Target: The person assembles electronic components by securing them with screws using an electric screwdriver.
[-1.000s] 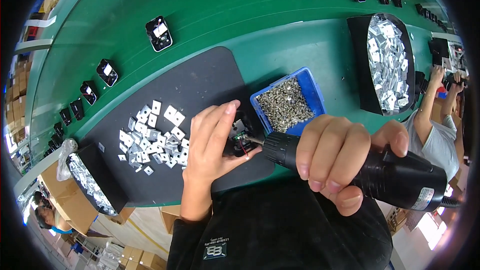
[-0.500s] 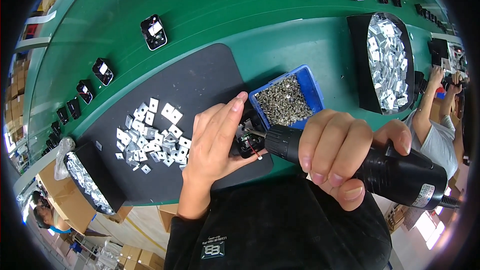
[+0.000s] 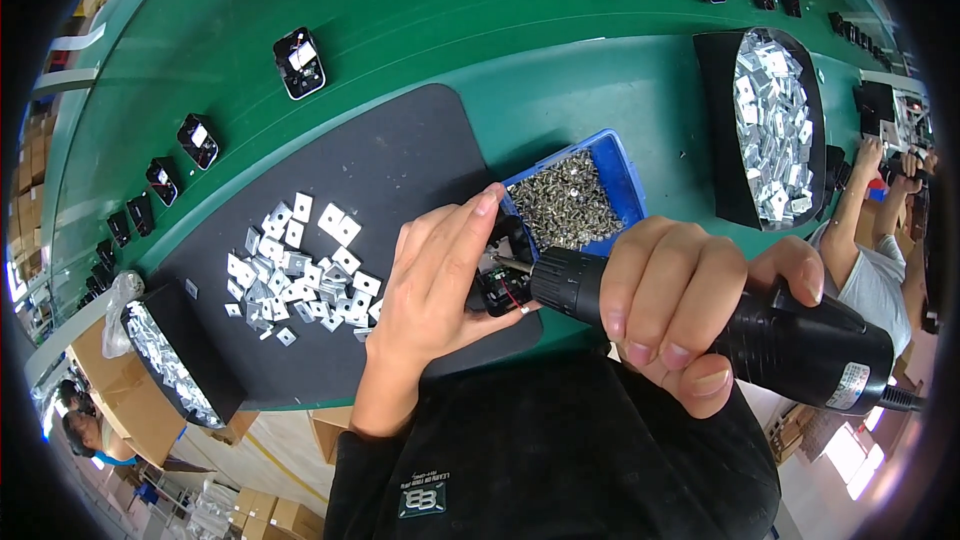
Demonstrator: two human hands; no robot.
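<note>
Holding a small black part (image 3: 497,285) in the left hand (image 3: 435,285), fingers curled round it, right over the near edge of the dark mat (image 3: 400,155); right hand (image 3: 680,305) is wrapped tight on a black electric screwdriver (image 3: 790,345), bit pressed into the part; blue tray of screws (image 3: 580,202) sits just behind, loose metal plates (image 3: 300,270) off to the left; I'd say keep the driver square to the screw, push straight, and pinch the part hard so it can't spin.
</note>
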